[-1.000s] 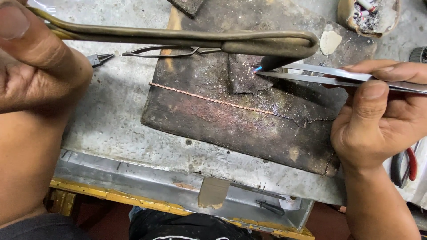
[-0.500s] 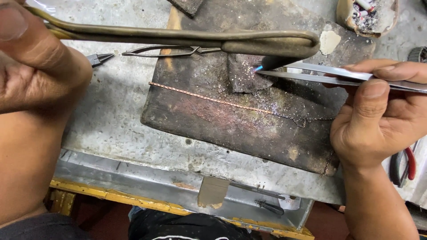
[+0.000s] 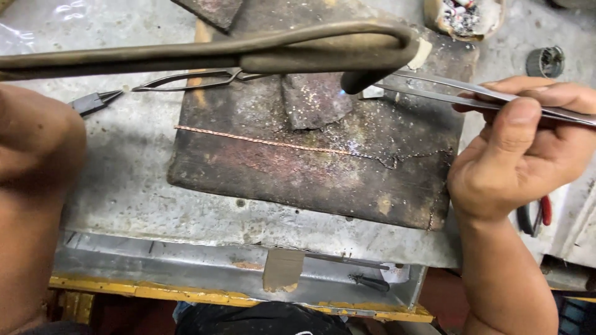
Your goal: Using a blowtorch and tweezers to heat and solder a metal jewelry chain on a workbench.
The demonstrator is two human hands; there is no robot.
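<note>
Head view, looking down on a grey, pitted metal bench top [image 3: 143,186] with a dark, scorched soldering block [image 3: 298,174] on it. Right hand [image 3: 515,155] at frame right, thumb and fingers clenched on long steel tweezers [image 3: 472,99]; long axis running right to left, slightly rising, tips converging just under the torch nozzle [image 3: 363,77], to the left of the fingers. Whether the tips grip anything: too small to tell. Left hand [image 3: 34,142] at frame left, mostly cut off at the edge; brass-coloured torch [image 3: 248,53] reaching from that side across the top of the block, long axis near horizontal, looped end bent back and down at the nozzle. Left fingers out of sight, grip cannot be told. Right hand clearly the nearer to the meeting point of nozzle and tweezer tips.

Copper-coloured chain [image 3: 267,142] laid out straight along the block, left to right, thin, twisted texture, apart from the tweezers and below them. Small charred slab [image 3: 313,99] with silvery specks just left of the tips. Block surface crusted, rust-brown, glittering in patches. Second pair of tweezers [image 3: 186,79] lying at the block's upper edge; small pliers [image 3: 93,100] on the bench beyond it. Red-handled pliers [image 3: 537,214] behind the right wrist. Ash-filled bowl [image 3: 462,15] at top.
</note>
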